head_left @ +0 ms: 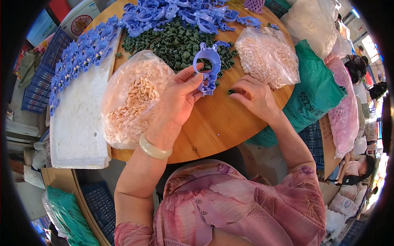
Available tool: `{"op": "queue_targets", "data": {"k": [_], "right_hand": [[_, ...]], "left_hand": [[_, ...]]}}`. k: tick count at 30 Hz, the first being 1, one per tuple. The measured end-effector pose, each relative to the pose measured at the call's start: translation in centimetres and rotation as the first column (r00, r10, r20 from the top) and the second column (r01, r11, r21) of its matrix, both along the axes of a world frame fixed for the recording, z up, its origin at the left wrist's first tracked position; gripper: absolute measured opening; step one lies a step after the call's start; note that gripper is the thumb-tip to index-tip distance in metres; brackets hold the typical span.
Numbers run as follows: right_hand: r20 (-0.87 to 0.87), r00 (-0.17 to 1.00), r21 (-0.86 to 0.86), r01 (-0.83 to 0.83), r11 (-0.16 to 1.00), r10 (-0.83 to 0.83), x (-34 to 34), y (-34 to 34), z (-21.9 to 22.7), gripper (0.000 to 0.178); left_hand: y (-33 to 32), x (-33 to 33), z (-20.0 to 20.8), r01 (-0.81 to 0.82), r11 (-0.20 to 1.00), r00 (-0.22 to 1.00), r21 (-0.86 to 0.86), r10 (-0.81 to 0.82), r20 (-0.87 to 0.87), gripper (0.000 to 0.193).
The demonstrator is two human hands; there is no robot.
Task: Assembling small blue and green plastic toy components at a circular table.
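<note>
My left hand (180,94) holds up a blue plastic frame (208,52) between thumb and fingers. The frame has a large round opening, two small ear-like tabs on top and a smaller slotted section below. To its right, my right hand (255,97) pinches a small dark green plastic piece (231,92) just above the wooden table; the fingers partly hide it. Beyond both hands lies a heap of dark green plastic pieces (164,47), with a pile of blue plastic frames (168,14) behind it. The two held parts are apart.
Clear bags of cream-coloured small parts stand on the round table (205,131), one left (137,96), one right (269,57). A white board (78,135) at the left carries rows of blue pieces (84,53). A green sack (312,90) leans against the right edge.
</note>
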State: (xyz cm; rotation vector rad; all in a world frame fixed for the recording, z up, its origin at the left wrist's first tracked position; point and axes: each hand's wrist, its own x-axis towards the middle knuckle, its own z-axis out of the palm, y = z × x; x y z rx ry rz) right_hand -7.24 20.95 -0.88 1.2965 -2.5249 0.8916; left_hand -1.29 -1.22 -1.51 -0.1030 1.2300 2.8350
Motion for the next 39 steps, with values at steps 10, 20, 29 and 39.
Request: {"op": "queue_targets", "data": {"k": [10,20,29,39], "right_hand": [[-0.129,0.991,-0.023,0.016,1.0,-0.019,1.0,-0.7,-0.4,0.009],[0.114,0.986,-0.416,0.162,0.895,-0.125,1.9,-1.3,1.2,0.009],[-0.281,0.955,-0.403,-0.025,0.915,-0.098,2.4,-4.7,2.6,0.016],[-0.41,0.903,-0.38,-0.043,0.924,-0.127,2.7,-4.7,2.7,0.018]], "left_hand": [[-0.1,-0.1,-0.5,0.034,0.999,0.999,0.009,-0.034,-0.013,0.034],[1.0,0.4,0.9,0.015,0.988,0.999,0.156,-0.008,-0.047,0.036],[1.5,0.4,0.4,0.102,0.986,0.982,0.13,-0.078,-0.173,0.044],[1.6,0.8,0.8,0.072,0.987,0.985,0.142,-0.047,-0.168,0.046]]}}
